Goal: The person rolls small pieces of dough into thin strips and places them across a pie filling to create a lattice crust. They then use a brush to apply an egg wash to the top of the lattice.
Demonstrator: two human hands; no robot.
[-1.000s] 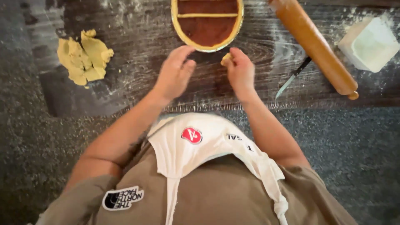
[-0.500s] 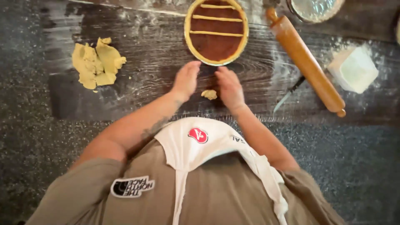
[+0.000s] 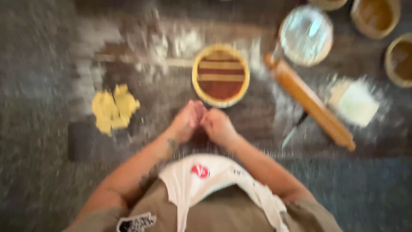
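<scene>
Floured dark board: left hand [image 3: 185, 121] and right hand [image 3: 219, 126] touch, fingers' grip blurred beyond telling.

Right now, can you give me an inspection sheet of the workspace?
Surface: dark wooden board dusted with flour, on a speckled grey counter.
Job's things: round tart with two dough strips laid across; a dough piece between the hands is not visible, the picture is blurred.
Clutter: yellow dough lump, rolling pin, knife, pale block, sieve, three bowls at top right.
Grippers: left hand and right hand pressed together below the tart.
Cables: nothing seen.
Surroundings: white apron.
</scene>
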